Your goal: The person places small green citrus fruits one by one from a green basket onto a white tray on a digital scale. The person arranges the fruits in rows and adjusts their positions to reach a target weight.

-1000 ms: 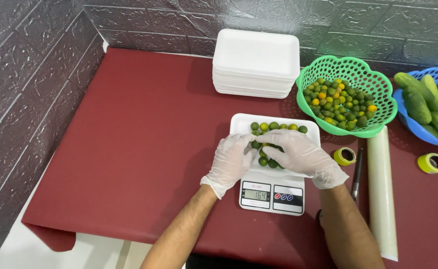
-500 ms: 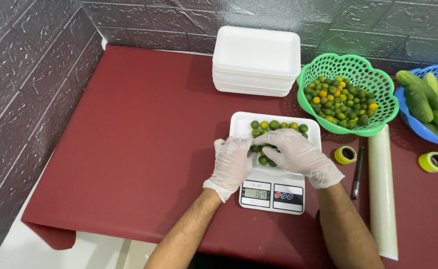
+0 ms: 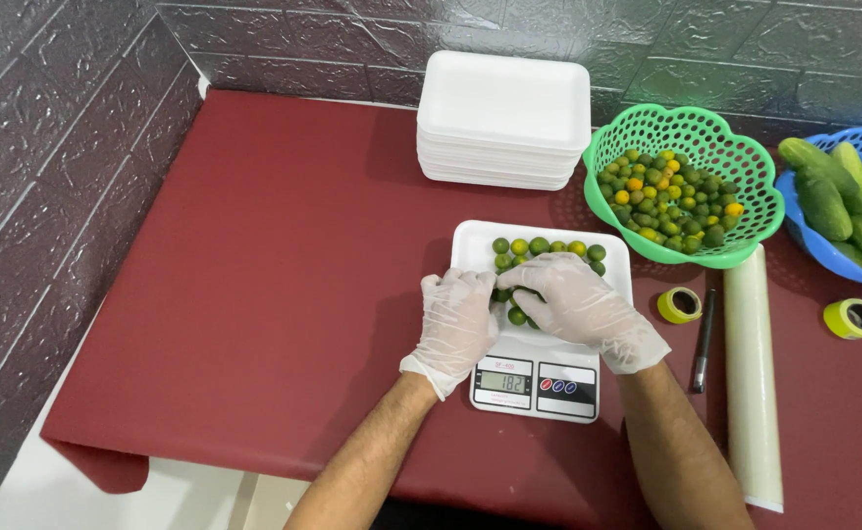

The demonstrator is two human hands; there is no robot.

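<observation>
Both gloved hands meet over the foam tray (image 3: 470, 245) on the scale (image 3: 537, 383). The left hand (image 3: 455, 324) curls at the tray's near left edge; the right hand (image 3: 578, 306) lies across the small limes (image 3: 547, 246), fingers bent among them and hiding most; what either pinches cannot be told. Behind stands a tray stack (image 3: 505, 118); to the right, a green basket (image 3: 686, 186), tape (image 3: 679, 304), a pen (image 3: 703, 339), a film roll (image 3: 751, 378) and cucumbers (image 3: 838, 201).

Dark red tablecloth (image 3: 254, 275), white foam tray (image 3: 470, 245) filled with green and yellowish limes (image 3: 539, 246), green latticed basket (image 3: 735, 162), blue basket (image 3: 848, 142), grey brick-patterned wall (image 3: 48, 147).
</observation>
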